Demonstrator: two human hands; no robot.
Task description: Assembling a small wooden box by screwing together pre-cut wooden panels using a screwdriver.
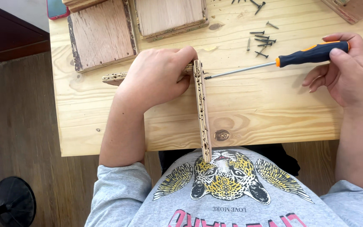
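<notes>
Head view: narrow wooden strip, pale, edge pitted with small dark holes, is standing on edge across the counter, near end overhanging toward the person. Left hand is lying palm-down, grip closed around the strip's far end and a cross-piece. Right hand is holding a screwdriver by the handle, tip touching the strip. Loose screws are lying beyond the shaft.
</notes>
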